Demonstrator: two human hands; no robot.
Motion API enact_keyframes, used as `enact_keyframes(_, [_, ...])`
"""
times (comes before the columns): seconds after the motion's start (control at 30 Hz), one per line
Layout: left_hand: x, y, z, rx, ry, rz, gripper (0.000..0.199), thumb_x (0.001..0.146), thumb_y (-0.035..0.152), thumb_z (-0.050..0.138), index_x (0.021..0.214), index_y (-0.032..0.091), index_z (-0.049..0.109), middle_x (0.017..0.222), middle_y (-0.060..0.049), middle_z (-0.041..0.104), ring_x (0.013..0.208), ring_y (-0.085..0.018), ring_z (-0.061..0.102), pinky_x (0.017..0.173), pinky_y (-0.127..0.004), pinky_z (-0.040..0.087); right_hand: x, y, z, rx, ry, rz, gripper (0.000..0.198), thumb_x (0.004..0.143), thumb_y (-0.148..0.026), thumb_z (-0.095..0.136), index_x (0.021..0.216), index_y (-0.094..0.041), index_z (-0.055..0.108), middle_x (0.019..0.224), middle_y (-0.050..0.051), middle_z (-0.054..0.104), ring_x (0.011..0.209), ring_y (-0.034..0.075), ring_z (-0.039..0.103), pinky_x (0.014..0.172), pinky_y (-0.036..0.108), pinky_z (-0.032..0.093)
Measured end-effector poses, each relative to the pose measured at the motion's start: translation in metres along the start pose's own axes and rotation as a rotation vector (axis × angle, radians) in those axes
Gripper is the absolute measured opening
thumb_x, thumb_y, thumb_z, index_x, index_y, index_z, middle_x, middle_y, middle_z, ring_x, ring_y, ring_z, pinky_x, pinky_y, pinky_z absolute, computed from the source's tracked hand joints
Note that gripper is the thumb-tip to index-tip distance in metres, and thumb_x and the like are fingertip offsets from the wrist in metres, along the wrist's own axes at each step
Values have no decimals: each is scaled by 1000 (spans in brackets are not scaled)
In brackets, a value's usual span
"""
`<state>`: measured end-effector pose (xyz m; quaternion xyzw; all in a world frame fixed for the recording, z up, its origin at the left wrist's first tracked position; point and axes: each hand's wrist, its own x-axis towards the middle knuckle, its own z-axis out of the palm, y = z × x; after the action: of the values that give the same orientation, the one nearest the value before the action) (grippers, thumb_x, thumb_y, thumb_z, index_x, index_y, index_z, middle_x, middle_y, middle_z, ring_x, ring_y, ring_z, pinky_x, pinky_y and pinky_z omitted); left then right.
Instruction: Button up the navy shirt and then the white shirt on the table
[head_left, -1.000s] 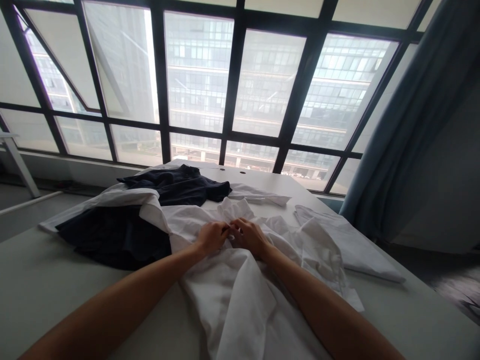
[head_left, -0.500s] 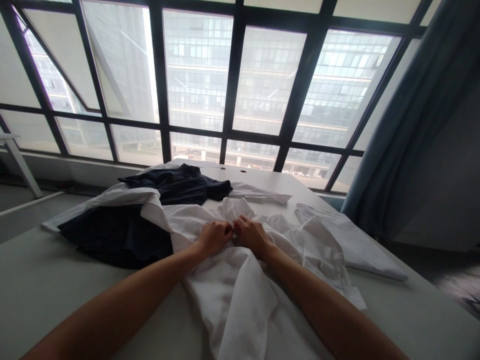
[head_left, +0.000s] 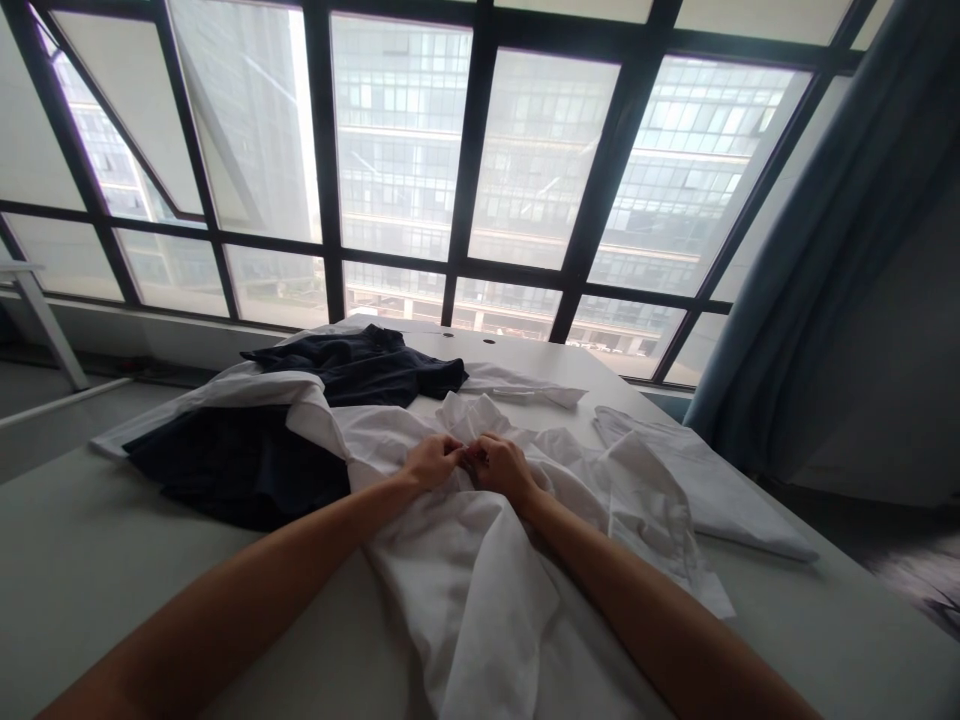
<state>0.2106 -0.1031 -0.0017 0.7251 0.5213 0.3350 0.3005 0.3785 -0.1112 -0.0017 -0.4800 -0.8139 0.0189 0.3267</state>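
Observation:
A crumpled white shirt lies spread over the grey table in front of me. My left hand and my right hand meet at the middle of the shirt, fingertips together, each pinching a bit of its fabric near the front opening. Both forearms rest across the cloth.
Dark navy garments lie to the left, and another dark piece sits further back. A folded white garment lies to the right. A blue-grey curtain hangs at the right, before large windows.
The hands stay together on the shirt; the fingers have shifted slightly on the fabric. The view has tilted a little.

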Motion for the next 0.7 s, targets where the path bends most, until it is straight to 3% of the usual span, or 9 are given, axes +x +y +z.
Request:
enact_keyframes(0.17, [1, -1, 0, -326, -24, -31, 24, 82, 28, 55, 75, 13, 72, 78, -9, 74, 73, -21, 68, 68, -28, 51, 0, 11, 6, 106, 36, -83, 11, 83, -25, 65, 74, -19, 67, 77, 2, 68, 64, 13, 60, 60, 21, 40])
enact_keyframes(0.33, [1, 2, 4, -434, -56, -29, 17, 78, 18, 56, 69, 13, 71, 72, -7, 72, 70, -20, 67, 67, -27, 50, 0, 15, 5, 67, 21, -219, 13, 86, -17, 59, 75, -18, 65, 80, 2, 66, 68, 13, 59, 62, 22, 41])
enact_keyframes(0.4, [4, 2, 7, -449, 20, -55, 18, 76, 16, 55, 62, 15, 65, 62, -4, 66, 60, -16, 62, 59, -25, 47, 1, 11, 4, -19, -20, -293, 13, 85, -14, 58, 75, -19, 66, 81, 3, 67, 75, 15, 60, 67, 23, 42])
enact_keyframes(0.5, [13, 1, 3, -475, 238, -109, 22, 81, 22, 49, 59, 18, 52, 51, 3, 49, 46, -10, 45, 47, -22, 36, 4, 5, -1, -188, -145, -375, 15, 85, -13, 58, 74, -20, 66, 82, 4, 67, 84, 17, 59, 75, 25, 43])
enact_keyframes(0.6, [19, -1, -20, -409, 434, -100, 21, 86, 28, 43, 68, 19, 51, 55, 4, 47, 48, -10, 43, 48, -22, 35, 6, 6, -14, -306, -143, -238, 10, 83, -15, 58, 78, -19, 66, 85, 6, 68, 85, 18, 60, 79, 26, 43])
enact_keyframes(0.7, [18, -5, -55, -149, 536, -91, 30, 91, 34, 36, 78, 17, 58, 67, -2, 59, 61, -15, 56, 58, -25, 43, 10, 27, -39, -352, -14, 107, 14, 85, -19, 55, 91, -16, 67, 95, 9, 69, 89, 19, 62, 80, 27, 44])
